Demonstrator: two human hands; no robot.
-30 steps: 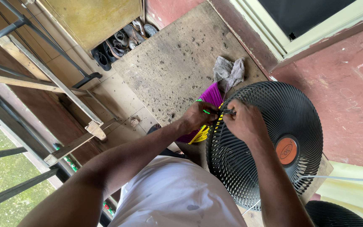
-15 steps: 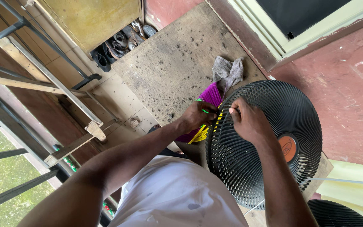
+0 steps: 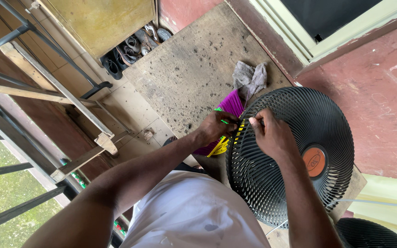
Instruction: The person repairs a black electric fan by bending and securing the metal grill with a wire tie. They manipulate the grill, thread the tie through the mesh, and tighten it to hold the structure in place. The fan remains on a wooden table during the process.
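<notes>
A: Where are the person's hands?

B: Both meet at the rim of a black fan grille point(image 3: 299, 156), at about ten o'clock on its round face. The left hand point(image 3: 217, 126) is curled closed, pinching something small and green against the grille's edge; what it is cannot be told. The right hand point(image 3: 272, 135) lies on the ribs just beside it, fingers bent and pinched around a thin item that is too small to make out.

A: And the grille itself?

B: It stands tilted in front of the person's white shirt point(image 3: 194, 211), its ribs fanning out from an orange hub cap point(image 3: 314, 161) that sits at about four o'clock from the right hand.

A: What lies next to the hands?

B: A purple brush point(image 3: 228, 108) with yellow parts lies behind the left hand, touching the grille's rim. At twelve o'clock from the hands a grey rag point(image 3: 250, 79) lies crumpled on a spotted grey mat point(image 3: 194, 69).

A: Further out?

B: At eleven o'clock, well apart, shoes point(image 3: 132, 48) crowd a dark gap under a yellow panel. At nine o'clock wooden slats and a metal railing point(image 3: 47, 92) cross the tiled floor, with grass beyond. At two o'clock runs a red floor point(image 3: 377, 92) below a pale window frame. A second dark grille point(image 3: 373, 234) shows at five o'clock, in the corner.
</notes>
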